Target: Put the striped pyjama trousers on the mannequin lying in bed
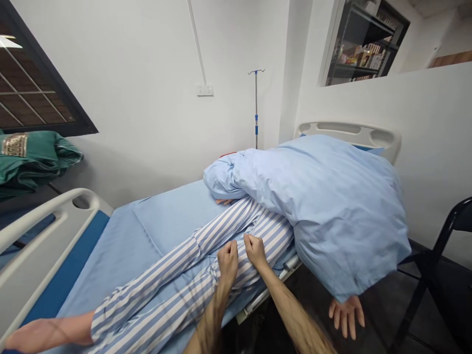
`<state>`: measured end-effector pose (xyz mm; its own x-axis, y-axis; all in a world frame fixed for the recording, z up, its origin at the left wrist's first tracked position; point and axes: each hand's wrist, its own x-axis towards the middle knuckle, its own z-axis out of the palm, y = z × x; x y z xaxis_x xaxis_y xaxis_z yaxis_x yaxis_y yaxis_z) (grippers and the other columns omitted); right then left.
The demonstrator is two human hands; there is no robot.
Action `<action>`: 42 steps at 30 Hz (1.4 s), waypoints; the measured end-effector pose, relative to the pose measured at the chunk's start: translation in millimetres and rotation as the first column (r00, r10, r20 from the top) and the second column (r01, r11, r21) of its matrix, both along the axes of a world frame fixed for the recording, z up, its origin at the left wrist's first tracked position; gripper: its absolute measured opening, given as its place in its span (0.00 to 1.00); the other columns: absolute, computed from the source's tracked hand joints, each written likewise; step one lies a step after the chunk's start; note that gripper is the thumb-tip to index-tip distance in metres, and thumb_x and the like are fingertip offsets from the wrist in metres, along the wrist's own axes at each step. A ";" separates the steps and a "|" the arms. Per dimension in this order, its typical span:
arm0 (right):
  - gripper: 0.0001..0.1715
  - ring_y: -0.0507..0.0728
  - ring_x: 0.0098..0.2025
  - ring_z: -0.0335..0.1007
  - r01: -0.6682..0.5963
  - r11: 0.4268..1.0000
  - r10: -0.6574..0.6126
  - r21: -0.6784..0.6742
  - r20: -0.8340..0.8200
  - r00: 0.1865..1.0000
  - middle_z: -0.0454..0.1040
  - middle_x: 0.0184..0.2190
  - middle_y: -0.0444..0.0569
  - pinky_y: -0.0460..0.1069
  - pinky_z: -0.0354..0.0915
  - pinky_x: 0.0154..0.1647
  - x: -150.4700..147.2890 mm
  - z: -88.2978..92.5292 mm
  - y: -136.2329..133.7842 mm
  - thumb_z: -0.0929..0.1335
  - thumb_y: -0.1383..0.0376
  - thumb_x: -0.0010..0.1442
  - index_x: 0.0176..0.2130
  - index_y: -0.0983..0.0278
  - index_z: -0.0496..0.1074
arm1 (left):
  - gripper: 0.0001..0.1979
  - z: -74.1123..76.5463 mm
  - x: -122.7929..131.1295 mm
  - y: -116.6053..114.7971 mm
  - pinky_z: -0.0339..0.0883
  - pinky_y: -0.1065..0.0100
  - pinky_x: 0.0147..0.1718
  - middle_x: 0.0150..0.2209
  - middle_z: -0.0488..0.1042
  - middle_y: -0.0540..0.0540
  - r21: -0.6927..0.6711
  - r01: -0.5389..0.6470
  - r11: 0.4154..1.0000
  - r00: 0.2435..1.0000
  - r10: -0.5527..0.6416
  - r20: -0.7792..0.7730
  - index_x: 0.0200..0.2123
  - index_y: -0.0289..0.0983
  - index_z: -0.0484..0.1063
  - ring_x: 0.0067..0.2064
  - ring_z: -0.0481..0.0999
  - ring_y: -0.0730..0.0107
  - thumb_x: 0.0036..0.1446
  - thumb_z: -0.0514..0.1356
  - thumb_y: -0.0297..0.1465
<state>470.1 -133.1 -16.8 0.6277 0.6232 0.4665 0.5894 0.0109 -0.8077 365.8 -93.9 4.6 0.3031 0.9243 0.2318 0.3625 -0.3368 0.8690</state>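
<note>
Striped blue and white trousers (151, 278) cover the legs of a figure lying on the bed. Both my hands are on the upper part of the nearer leg. My left hand (228, 256) is closed on the striped cloth, and my right hand (254, 248), just to its right, is closed on the cloth too. A light blue quilt (324, 191) lies bunched over the figure's upper body. From under its lower edge a hand (347, 315) hangs beside the bed, fingers spread. One bare foot (35, 334) lies at the lower left.
The bed has a footboard (70, 231) at the left and a headboard (391, 140) at the back right. A drip stand (256, 105) rises by the wall. A black chair (427, 265) stands at the right; green cloth (40, 157) is at the far left.
</note>
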 end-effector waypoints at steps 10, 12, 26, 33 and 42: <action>0.28 0.51 0.20 0.53 -0.012 1.000 0.013 0.010 -0.082 0.997 0.58 0.13 0.41 0.48 0.49 0.24 4.1 1.8 2.0 0.58 0.52 0.64 0.17 0.60 0.54 | 0.17 -17.3 28.1 -4.1 0.49 0.64 0.29 0.16 0.57 0.52 -0.025 0.061 0.998 0.995 -0.062 -0.078 0.16 0.40 0.53 0.24 0.58 0.72 0.56 0.49 0.35; 0.28 0.50 0.20 0.53 -0.031 0.999 0.032 0.011 -0.072 0.997 0.57 0.13 0.41 0.48 0.48 0.24 6.3 11.8 1.0 0.58 0.52 0.64 0.17 0.60 0.53 | 0.17 -16.9 23.9 -3.7 0.49 0.65 0.29 0.16 0.56 0.52 -0.018 0.068 0.998 0.996 -0.068 -0.056 0.15 0.40 0.52 0.24 0.58 0.72 0.55 0.49 0.35; 0.26 0.51 0.21 0.48 0.144 0.989 -0.143 0.029 -0.035 0.989 0.55 0.13 0.41 0.50 0.46 0.26 59.5 9.4 -6.3 0.58 0.52 0.63 0.18 0.59 0.51 | 0.19 -25.6 7.6 -12.0 0.49 0.69 0.29 0.17 0.51 0.54 -0.005 0.085 0.996 0.991 -0.085 -0.099 0.16 0.40 0.48 0.24 0.54 0.74 0.54 0.48 0.39; 0.26 0.51 0.20 0.50 0.176 0.982 -0.170 0.069 -0.089 0.981 0.57 0.13 0.41 0.49 0.48 0.26 58.3 5.7 -5.2 0.58 0.51 0.63 0.18 0.59 0.53 | 0.20 32.9 65.8 -16.8 0.49 0.68 0.26 0.16 0.50 0.55 -0.077 0.131 0.988 0.975 -0.114 0.189 0.15 0.41 0.48 0.23 0.53 0.75 0.53 0.51 0.40; 0.27 0.51 0.21 0.52 0.195 0.974 -0.169 0.113 -0.202 0.965 0.59 0.14 0.41 0.48 0.51 0.25 63.7 -0.1 -1.9 0.60 0.50 0.61 0.18 0.60 0.55 | 0.18 -5.5 106.7 -12.8 0.50 0.67 0.31 0.20 0.68 0.48 -0.064 0.039 0.997 0.998 -0.042 -0.045 0.17 0.38 0.62 0.27 0.64 0.70 0.59 0.51 0.33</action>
<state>533.7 -135.0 -16.9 0.8099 0.4315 0.3974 0.4269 0.0310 -0.9037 472.5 -106.7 -0.9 0.3498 0.9234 0.1581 0.3896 -0.2969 0.8718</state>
